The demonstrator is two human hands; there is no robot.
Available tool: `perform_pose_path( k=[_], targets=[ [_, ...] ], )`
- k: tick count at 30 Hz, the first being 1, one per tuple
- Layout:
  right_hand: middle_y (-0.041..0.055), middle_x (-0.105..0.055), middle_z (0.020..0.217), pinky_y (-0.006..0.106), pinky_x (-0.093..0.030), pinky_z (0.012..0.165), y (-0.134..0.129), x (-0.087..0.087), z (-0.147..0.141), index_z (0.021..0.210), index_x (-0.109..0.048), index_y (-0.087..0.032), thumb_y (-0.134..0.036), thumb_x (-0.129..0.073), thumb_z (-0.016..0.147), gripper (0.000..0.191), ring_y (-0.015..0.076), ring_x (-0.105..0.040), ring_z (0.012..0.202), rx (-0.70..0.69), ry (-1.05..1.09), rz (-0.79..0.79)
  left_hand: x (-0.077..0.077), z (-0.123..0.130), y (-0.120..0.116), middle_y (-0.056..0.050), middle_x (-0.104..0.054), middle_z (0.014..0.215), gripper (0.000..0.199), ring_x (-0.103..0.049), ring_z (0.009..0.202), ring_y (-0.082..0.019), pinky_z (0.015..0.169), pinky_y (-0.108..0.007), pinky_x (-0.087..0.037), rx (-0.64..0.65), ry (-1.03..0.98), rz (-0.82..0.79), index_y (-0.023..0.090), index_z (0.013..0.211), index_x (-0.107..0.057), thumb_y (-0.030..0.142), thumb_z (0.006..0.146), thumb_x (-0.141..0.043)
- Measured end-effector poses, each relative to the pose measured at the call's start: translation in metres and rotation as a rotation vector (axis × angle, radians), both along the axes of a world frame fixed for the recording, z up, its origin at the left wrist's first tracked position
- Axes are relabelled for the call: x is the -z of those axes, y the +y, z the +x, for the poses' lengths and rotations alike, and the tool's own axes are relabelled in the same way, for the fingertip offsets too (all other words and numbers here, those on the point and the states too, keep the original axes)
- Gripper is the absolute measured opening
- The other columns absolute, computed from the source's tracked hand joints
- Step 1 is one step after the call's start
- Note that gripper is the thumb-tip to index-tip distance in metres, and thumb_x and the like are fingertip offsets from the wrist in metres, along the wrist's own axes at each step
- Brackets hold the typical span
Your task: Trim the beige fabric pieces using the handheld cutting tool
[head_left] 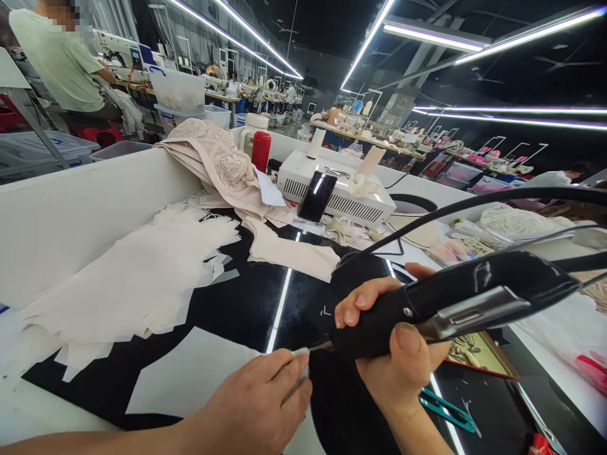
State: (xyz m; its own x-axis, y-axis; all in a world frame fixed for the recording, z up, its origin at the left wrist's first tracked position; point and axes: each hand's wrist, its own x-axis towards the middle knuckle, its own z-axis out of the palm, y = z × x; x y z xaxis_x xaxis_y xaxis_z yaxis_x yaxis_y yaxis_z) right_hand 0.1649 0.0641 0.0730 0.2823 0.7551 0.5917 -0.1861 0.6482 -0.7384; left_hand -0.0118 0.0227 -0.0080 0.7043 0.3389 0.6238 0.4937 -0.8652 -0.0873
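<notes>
My right hand (408, 360) is wrapped round a black corded hand tool (474, 284) with a metal lever along its side. The tool's thin tip points left and meets, or nearly meets, the fingers of my left hand (260, 398). That hand is closed in a pinch on the edge of a pale cut fabric piece (184, 373), which lies on the glossy black work surface (237, 309). Exactly what sits between the fingertips is partly hidden. To the left is a loose pile of white cut pieces (128, 278). Ahead lies a cream fabric strip (294, 253).
Beige lace-trimmed garment parts (222, 164) hang over the left partition. A white vented box (341, 189) with a phone (317, 196) against it stands behind. Lower right are teal thread snips (448, 411), tweezers (540, 417) and a small tray (481, 354). The tool's cable (455, 205) arches rightward.
</notes>
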Motion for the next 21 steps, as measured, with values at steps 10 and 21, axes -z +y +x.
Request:
perform_pose_path(
  k=[10,21],
  targets=[
    [-0.0058,-0.066,0.076,0.029,-0.055,0.045,-0.0003,-0.0029,0.0022,0.123,-0.058,-0.029,-0.043,-0.083,0.083,0.049,0.0147,-0.062,0.051,0.024,0.018,-0.022,0.0066,0.0039,0.0005,-0.01,-0.077,0.118,0.017,-0.071,0.101,-0.019,0.093,-0.03,-0.057,-0.005,-0.056,-0.011,0.012,0.106,-0.073,0.014,0.104,-0.057],
    [-0.0058,-0.066,0.076,0.029,-0.054,0.045,-0.0028,-0.0009,-0.0013,0.123,-0.059,-0.031,-0.042,-0.082,0.084,0.047,0.0147,-0.062,0.051,0.008,0.008,-0.024,0.0058,0.0018,-0.0007,-0.013,-0.075,0.124,0.015,-0.071,0.106,-0.02,0.093,-0.031,-0.058,-0.007,-0.003,-0.003,0.013,0.11,-0.071,0.012,0.1,-0.06]
  ],
)
